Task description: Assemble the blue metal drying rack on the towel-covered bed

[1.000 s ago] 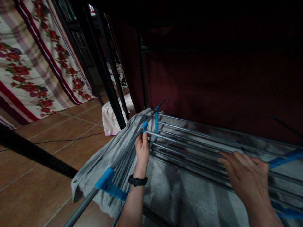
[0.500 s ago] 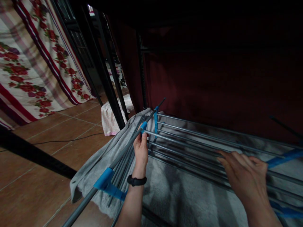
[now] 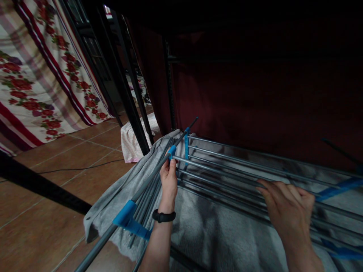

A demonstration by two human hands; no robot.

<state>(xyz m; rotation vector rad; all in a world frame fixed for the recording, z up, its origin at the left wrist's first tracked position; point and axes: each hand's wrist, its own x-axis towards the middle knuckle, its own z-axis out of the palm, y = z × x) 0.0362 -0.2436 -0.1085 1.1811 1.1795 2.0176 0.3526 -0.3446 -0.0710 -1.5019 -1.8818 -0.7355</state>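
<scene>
A rack of grey metal tubes and blue plastic connectors rests on a grey towel-like cloth (image 3: 204,230). My left hand (image 3: 169,177), with a black band on its wrist, is closed around a blue connector (image 3: 172,150) on the long side pole (image 3: 150,185), thumb on top. My right hand (image 3: 289,207) grips a long grey tube (image 3: 221,172) running right from that connector; its fingertips are partly hidden beneath. Nearer me, another blue connector (image 3: 124,212) sits on the side pole. Several loose grey tubes (image 3: 151,202) lie bundled beside my left hand.
Black metal uprights (image 3: 124,79) stand at the left, and a dark red curtain (image 3: 241,98) hangs behind the rack. A flowered cloth (image 3: 48,75) hangs far left over the brown tiled floor (image 3: 36,189), where a black cable (image 3: 85,167) runs. A striped cloth (image 3: 132,141) hangs low nearby.
My right hand has shifted slightly left along the tube, keeping its grip. My left hand stays on the blue connector.
</scene>
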